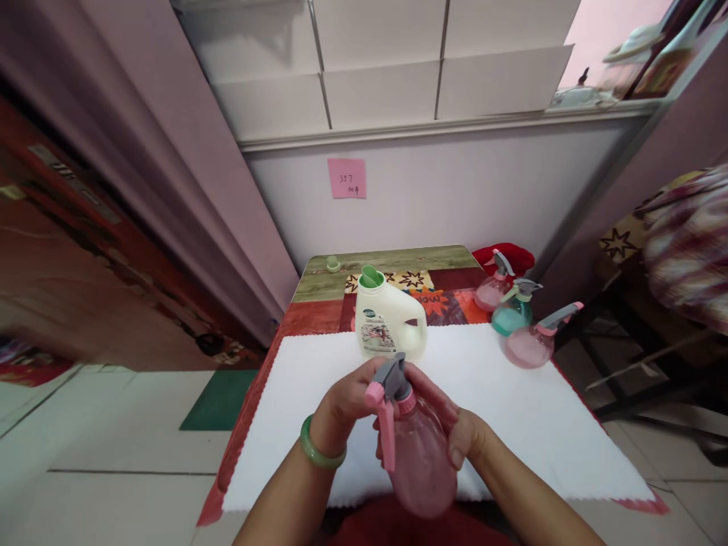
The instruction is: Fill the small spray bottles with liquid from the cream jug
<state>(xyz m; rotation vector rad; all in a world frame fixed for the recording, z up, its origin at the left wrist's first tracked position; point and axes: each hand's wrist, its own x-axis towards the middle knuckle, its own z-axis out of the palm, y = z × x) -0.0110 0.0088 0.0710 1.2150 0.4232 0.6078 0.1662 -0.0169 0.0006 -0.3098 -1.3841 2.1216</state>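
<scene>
Left hand (pixel 346 398), right hand (pixel 458 434), fingers clasping pink bottle (pixel 424 466), over near edge of cloth (pixel 528 413)

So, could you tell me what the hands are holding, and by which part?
A pink spray bottle: the left hand grips it at the neck, the right hand wraps its upper body.

Illumination: soft, even, moderately bright; shadows faint. White cloth (pixel 512 409) near overexposure. Wide-angle distortion bends frame edges; left and right margins blurred.
</scene>
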